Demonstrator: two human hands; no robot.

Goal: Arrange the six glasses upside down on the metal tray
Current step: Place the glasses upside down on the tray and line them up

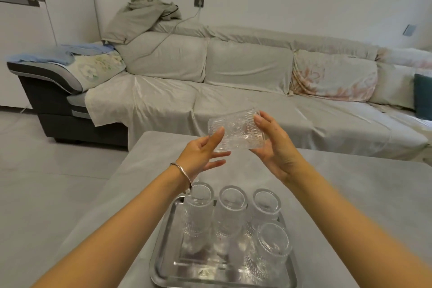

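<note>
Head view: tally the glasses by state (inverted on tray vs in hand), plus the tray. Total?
Upside-down glasses on the tray: 4
Held glass, on its side between left hand and right hand: 1
Metal tray: 1
Total: 6 things, 5 of them glasses; a sixth glass is not in view.

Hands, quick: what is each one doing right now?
Left hand: pinches one end of the glass, held sideways in the air.
Right hand: grips the same glass's other end.
</note>
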